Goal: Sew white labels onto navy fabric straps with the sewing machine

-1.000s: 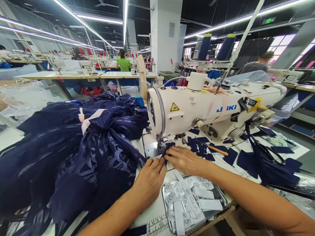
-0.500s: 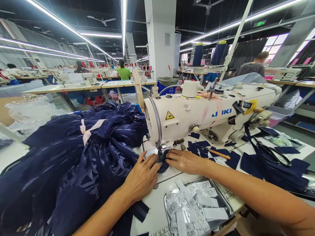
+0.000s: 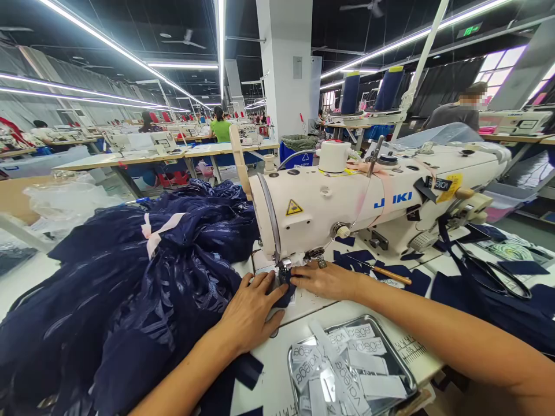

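Observation:
A small piece of navy fabric [image 3: 285,297] lies under the presser foot [image 3: 284,270] of a white sewing machine [image 3: 303,202]. My left hand [image 3: 251,312] rests flat on the machine bed with fingers apart, its index fingertip touching the fabric's left edge. From the other side, my right hand [image 3: 323,281] has its fingers together on the fabric's right edge, and its thumb is hidden. A bit of white shows at the fabric's near right edge. Close below my hands sits a metal tray [image 3: 410,375] of white printed labels [image 3: 366,346].
A large heap of navy lace garments [image 3: 130,289], tied with a pale strip [image 3: 162,231], covers the left side. On the right lie navy scraps [image 3: 358,257], a wooden-handled tool [image 3: 390,274] and black-handled scissors [image 3: 498,277]. Other people sit at machines farther back.
My left thumb has spread away from its fingers. My right hand stays at the fabric, where a bit of white now shows at the near edge. The camera view has shifted slightly.

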A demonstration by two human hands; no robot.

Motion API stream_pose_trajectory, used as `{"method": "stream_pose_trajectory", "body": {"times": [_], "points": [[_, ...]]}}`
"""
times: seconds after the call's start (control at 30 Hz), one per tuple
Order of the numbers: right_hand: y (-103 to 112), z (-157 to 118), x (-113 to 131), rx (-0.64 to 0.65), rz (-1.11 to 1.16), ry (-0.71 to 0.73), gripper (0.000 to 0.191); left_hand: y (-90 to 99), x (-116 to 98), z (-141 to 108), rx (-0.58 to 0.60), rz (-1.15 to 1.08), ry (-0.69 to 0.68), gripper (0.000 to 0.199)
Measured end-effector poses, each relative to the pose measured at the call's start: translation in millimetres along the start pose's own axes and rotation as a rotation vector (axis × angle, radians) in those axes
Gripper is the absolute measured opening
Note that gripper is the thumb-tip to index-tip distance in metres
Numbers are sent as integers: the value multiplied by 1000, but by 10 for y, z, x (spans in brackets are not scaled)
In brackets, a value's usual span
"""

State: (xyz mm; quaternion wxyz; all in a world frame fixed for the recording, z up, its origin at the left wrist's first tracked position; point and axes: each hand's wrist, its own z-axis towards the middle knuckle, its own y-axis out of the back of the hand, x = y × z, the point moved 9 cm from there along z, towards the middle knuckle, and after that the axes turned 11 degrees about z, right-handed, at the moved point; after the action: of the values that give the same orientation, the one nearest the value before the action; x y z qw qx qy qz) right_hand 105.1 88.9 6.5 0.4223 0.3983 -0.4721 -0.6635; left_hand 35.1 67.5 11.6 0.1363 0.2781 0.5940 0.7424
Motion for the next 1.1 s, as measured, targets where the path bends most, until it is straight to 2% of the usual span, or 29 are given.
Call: {"method": "stream_pose_trajectory", "body": {"times": [0.27, 0.67, 0.9, 1.1], "points": [[-18, 4, -37, 1, 60, 6, 27, 8, -11, -3, -42, 45, -11, 40], [-42, -11, -56, -48, 78, 34, 33, -28, 26, 9, 0, 2, 39, 37], [-50, -26, -82, -117, 99, 52, 31, -26, 15, 12, -5, 14, 39, 38], [-10, -8, -86, -116, 133, 31, 30, -26, 8, 23, -23, 30, 54, 39]]}}
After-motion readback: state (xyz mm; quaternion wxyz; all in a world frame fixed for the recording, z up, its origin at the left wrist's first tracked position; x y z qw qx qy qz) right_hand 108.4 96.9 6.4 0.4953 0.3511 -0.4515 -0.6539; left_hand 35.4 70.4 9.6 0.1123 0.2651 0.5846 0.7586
